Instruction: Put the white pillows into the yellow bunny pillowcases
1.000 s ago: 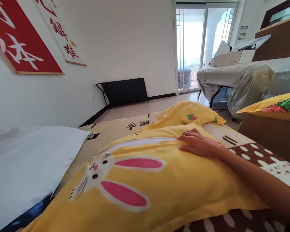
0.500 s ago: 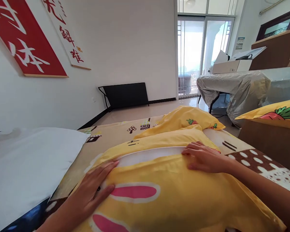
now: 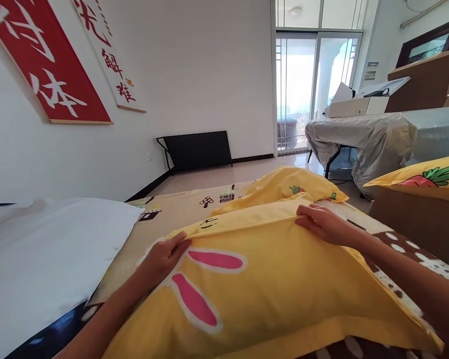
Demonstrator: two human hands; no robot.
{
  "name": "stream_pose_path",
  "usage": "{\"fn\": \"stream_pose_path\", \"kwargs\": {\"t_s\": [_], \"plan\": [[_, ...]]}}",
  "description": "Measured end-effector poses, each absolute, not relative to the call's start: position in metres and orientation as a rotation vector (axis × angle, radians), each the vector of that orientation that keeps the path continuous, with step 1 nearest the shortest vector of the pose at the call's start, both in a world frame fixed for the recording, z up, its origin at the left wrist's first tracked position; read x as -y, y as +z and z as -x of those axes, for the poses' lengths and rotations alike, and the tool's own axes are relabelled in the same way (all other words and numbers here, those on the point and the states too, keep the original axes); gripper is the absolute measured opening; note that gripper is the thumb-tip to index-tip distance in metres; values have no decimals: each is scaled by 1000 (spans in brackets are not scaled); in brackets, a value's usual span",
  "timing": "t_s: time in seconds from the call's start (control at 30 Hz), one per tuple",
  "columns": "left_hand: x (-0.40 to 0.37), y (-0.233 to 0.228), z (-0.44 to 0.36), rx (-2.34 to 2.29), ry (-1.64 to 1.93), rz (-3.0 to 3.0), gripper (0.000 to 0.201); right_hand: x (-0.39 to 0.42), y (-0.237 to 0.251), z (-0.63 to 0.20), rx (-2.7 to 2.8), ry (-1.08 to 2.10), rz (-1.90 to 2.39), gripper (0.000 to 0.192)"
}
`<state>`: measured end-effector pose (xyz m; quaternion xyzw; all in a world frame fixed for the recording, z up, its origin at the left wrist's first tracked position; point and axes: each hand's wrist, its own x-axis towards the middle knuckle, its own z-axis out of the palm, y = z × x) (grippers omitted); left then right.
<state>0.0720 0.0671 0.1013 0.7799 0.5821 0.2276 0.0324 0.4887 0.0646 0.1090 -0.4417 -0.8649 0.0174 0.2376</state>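
A yellow pillow (image 3: 269, 279) with pink rabbit ears printed on its case lies in front of me on a patterned bed sheet (image 3: 179, 209). My left hand (image 3: 164, 257) grips the pillow's far left edge. At the far right corner, my right hand (image 3: 322, 223) pinches the case's edge, fingers curled over the fabric. The white inner pillow is now hidden under the yellow case.
A bare white pillow (image 3: 48, 259) lies at the left. A crumpled yellow carrot-print case (image 3: 284, 184) sits beyond the pillow. Another yellow pillow (image 3: 422, 177) rests on a wooden unit at right. Farther off stand a plastic-covered table (image 3: 362, 137), cardboard boxes and a glass door.
My left hand came into view and took the pillow's left edge. Both hands pulled the case's opening shut over the white strip of inner pillow.
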Motion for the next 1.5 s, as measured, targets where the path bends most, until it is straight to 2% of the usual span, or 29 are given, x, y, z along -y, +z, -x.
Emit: {"fn": "stream_pose_path", "kwargs": {"t_s": [0.1,0.2,0.3,0.4,0.53,0.63,0.77,0.87,0.97,1.07,1.13,1.2,1.33,1.43,1.5], "plan": [[-75,89,-83,-1880,822,-2345,41,-73,94,-493,2412,15,1287,21],[-67,78,-85,-1876,912,-2607,36,-77,84,-496,2415,166,1381,16],[-56,73,-82,-1721,1032,-2992,24,-79,95,-490,2380,280,1360,17],[-50,75,-81,-1650,1013,-3255,22,-81,117,-469,2389,177,1248,18],[-42,91,-90,-1378,848,-3539,32,-89,128,-436,2543,-137,1317,20],[-31,106,-113,-1022,710,-3602,35,-97,118,-427,2625,-110,1362,20],[-27,112,-164,-795,455,-3551,34,-109,97,-440,2344,-141,1561,29],[-47,109,-217,-778,267,-3492,20,-115,87,-456,2076,-245,1731,30],[-82,106,-279,-635,51,-3451,15,-113,87,-471,1911,-338,1738,24],[-114,100,-334,-442,-150,-3411,19,-110,90,-483,1840,-419,1666,24],[-130,91,-355,-310,-34,-3382,24,-111,90,-488,1804,-448,1624,26],[-139,79,-362,-272,290,-3287,28,-114,87,-492,1744,-463,1613,27],[-144,61,-348,-765,855,-2839,29,-121,82,-490,1679,-438,1666,29],[-146,58,-341,-882,824,-2717,34,-124,88,-482,1703,-431,1839,38],[-146,58,-341,-832,681,-2774,31,-126,96,-477,1782,-418,2019,36]]}}
